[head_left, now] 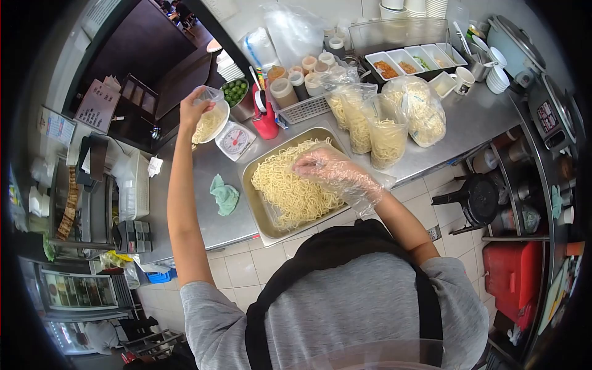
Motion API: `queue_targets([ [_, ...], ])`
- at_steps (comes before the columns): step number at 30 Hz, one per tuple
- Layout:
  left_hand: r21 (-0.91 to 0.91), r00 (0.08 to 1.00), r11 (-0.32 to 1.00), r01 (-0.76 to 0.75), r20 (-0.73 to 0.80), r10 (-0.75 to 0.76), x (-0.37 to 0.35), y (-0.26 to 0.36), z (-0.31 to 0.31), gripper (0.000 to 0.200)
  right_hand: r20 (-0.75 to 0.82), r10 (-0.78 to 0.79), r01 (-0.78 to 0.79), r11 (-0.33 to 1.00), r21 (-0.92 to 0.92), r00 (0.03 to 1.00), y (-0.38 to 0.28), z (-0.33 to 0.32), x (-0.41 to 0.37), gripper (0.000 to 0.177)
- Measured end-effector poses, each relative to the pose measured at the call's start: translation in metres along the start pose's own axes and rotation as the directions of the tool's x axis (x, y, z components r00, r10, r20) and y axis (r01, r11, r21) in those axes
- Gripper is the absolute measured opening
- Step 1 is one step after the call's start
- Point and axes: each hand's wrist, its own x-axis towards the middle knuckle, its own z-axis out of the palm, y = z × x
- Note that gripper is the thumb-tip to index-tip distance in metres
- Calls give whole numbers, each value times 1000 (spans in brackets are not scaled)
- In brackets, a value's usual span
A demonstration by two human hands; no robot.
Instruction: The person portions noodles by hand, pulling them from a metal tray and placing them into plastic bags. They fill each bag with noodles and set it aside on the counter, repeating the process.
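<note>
My left hand (pixel 193 106) is bare and pinches the top of a clear plastic bag (pixel 211 118) with noodles in it. The bag rests in a white bowl beside the dial scale (pixel 235 140). A clear plastic glove covers my right hand (pixel 319 165), which is over the noodles (pixel 287 188) in the metal tray (pixel 248 185); its fingers are curled together, and what they hold is too small to make out. Several filled noodle bags (pixel 388 140) stand right of the tray.
A green cloth (pixel 224 195) lies left of the tray. Behind are a red tape dispenser (pixel 265 117), a grey basket (pixel 305 110) with bottles, green limes (pixel 234 91) and a topping container (pixel 414 61). A black stool (pixel 480 198) stands at the right.
</note>
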Motion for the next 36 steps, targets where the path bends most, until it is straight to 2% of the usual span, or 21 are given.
queue_targets([
  [3,50,998,998,30,52,-33,-2,1,21,44,-23,38,-38,999,-8,999,-3,-6,-10,27],
  [6,329,987,944,35,135,-84,-6,18,33,46,-23,43,-43,999,3,999,8,-6,-16,28],
  [10,650,986,759,-40,150,-77,4,16,42,47,-23,28,-28,1000,2,999,21,-4,-20,28],
  [13,694,963,716,73,139,-233,13,19,46,48,-31,45,-44,999,28,999,21,-4,-24,28],
  [16,778,969,623,89,77,-234,15,18,49,46,-11,31,-31,999,37,999,27,-5,-21,29],
  [17,773,960,633,55,134,-246,16,22,44,45,-14,30,-30,999,34,999,29,-7,-23,30],
  [18,705,988,709,9,103,-114,22,-2,35,42,-25,21,-20,1000,10,999,28,-9,-25,30],
  [19,833,975,508,-221,175,137,49,-43,13,44,-43,18,-19,1000,-16,999,26,-9,-26,31],
  [20,828,960,496,-263,173,219,44,-35,8,51,-64,17,-20,999,-41,998,24,-11,-29,31],
  [21,609,999,793,-22,-10,36,32,-13,10,50,-89,6,-8,1000,-22,996,23,-15,-34,31],
  [23,418,998,907,56,-34,-46,39,-14,-23,48,-123,-38,40,999,12,992,19,-26,-41,32],
  [24,377,999,925,47,5,-53,37,-5,-37,49,-142,-61,60,998,-7,988,13,-35,-48,29],
  [25,334,997,942,47,37,-63,32,10,-48,50,-200,21,13,986,168,979,6,-40,-57,28],
  [27,200,990,975,92,87,-112,4,60,-41,51,-256,199,-45,863,503,946,-10,-48,-81,26],
  [28,156,984,981,119,113,-137,-11,87,-29,50,-309,206,-32,873,487,928,-20,-58,-92,21],
  [30,2,962,997,82,263,-80,-29,122,-9,52,-401,346,-69,822,565,848,-46,-71,-115,20],
  [32,-76,928,996,44,371,-12,-53,157,31,54,-493,353,-105,881,461,796,-47,-92,-137,20],
  [35,-155,851,988,-9,518,89,-83,193,93,60,-727,349,-81,923,377,592,-70,-104,-163,19],
  [36,-173,798,984,50,599,65,-91,202,113,62,-779,354,-55,922,382,517,-74,-107,-171,18],
])
